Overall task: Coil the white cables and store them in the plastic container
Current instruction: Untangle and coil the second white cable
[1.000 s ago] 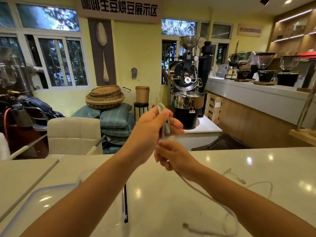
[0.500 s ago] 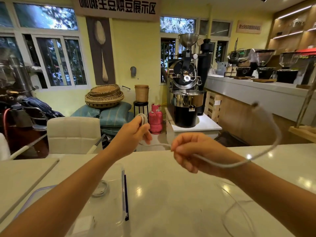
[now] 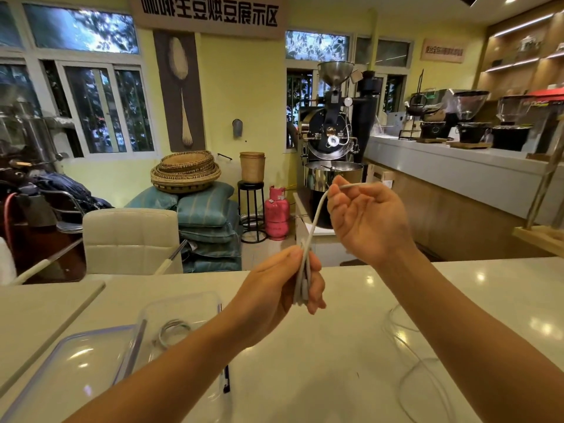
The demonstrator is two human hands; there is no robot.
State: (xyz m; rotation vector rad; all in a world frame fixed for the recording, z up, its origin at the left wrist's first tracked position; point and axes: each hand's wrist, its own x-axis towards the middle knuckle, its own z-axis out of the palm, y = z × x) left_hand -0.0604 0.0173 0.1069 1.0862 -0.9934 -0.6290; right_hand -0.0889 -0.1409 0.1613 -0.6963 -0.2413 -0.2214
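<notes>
My left hand [image 3: 276,285] pinches a bundle of folded loops of a white cable [image 3: 314,224] above the white counter. From the bundle the cable runs up and right to my right hand [image 3: 366,221], which holds its free end raised, palm toward me. A clear plastic container [image 3: 180,303] stands on the counter under my left forearm, with one coiled white cable [image 3: 172,331] lying inside it. A second thin white cable [image 3: 424,364] lies loose on the counter at the right, partly hidden by my right forearm.
The container's clear lid [image 3: 70,367] with a blue rim lies at the lower left. A white chair [image 3: 131,239] stands behind the counter [image 3: 305,377]. Farther back are a pink gas cylinder [image 3: 276,215] and a coffee roaster [image 3: 332,148].
My left hand moved right and down with the bundle, which now has more loops. My right hand rose and turned palm toward me, and the long free tail has shortened to a short end.
</notes>
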